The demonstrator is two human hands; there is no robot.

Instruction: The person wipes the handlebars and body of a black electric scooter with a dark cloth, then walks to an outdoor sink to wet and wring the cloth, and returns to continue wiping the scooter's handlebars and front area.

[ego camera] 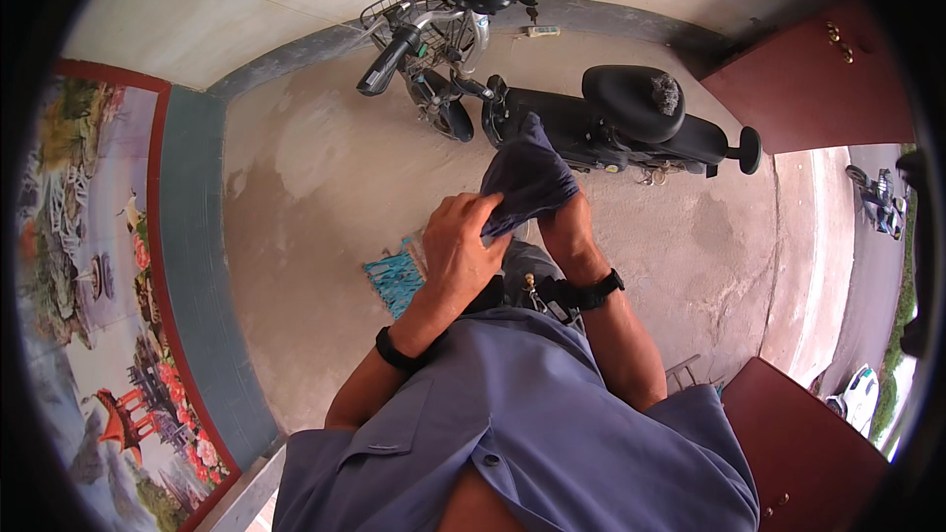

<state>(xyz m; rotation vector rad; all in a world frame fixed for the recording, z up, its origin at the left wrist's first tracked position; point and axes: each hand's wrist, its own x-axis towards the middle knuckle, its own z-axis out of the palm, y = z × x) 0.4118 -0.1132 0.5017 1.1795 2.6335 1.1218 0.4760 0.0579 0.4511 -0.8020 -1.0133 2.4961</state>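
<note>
Between my hands, in front of my waist, is a bunched dark navy cloth (528,181). My left hand (465,233) grips its left edge with the fingers bent over the fabric. On the other side my right hand (567,225) holds the lower right edge, its fingers partly hidden behind the cloth. One corner of the fabric points up and away from me. Just beyond it stands a black electric scooter (532,114) with a wire front basket (403,18) and a round black seat (624,100).
A turquoise woven mat or mop head (395,281) lies on the concrete floor (295,236) at my left. Dark red doors (813,89) stand open on the right, with a road (857,258) outside. A painted mural (96,273) covers the left wall.
</note>
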